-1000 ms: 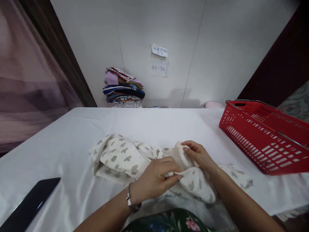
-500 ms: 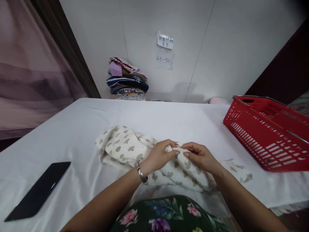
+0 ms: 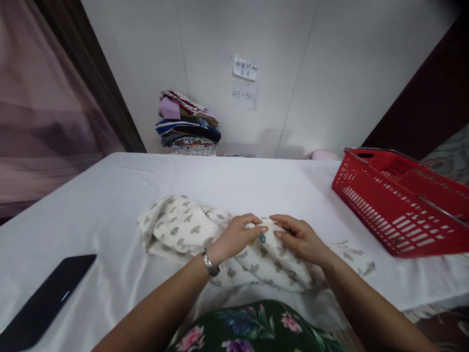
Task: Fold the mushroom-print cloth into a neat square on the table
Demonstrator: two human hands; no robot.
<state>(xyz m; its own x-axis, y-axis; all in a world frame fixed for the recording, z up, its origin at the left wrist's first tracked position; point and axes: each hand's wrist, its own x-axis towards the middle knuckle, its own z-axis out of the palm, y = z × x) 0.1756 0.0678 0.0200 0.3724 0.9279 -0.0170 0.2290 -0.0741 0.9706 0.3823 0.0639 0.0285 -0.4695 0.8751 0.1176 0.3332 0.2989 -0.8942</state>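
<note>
A cream garment (image 3: 176, 230) printed with small grey shapes lies crumpled on the white table (image 3: 234, 181). My left hand (image 3: 236, 237), a silver bracelet on its wrist, pinches a raised fold of the cloth near its middle. My right hand (image 3: 298, 237) grips the same fold from the right, fingers curled onto it. The two hands nearly touch at the fingertips.
A red plastic basket (image 3: 399, 208) stands at the table's right side. A black phone (image 3: 40, 303) lies face up near the front left edge. A stack of folded clothes (image 3: 188, 124) rests by the wall beyond the table, under two paper notes (image 3: 244, 80).
Both hands have come together on one fold of the garment and moved slightly away from me. The cloth bunch under them has flattened a little.
</note>
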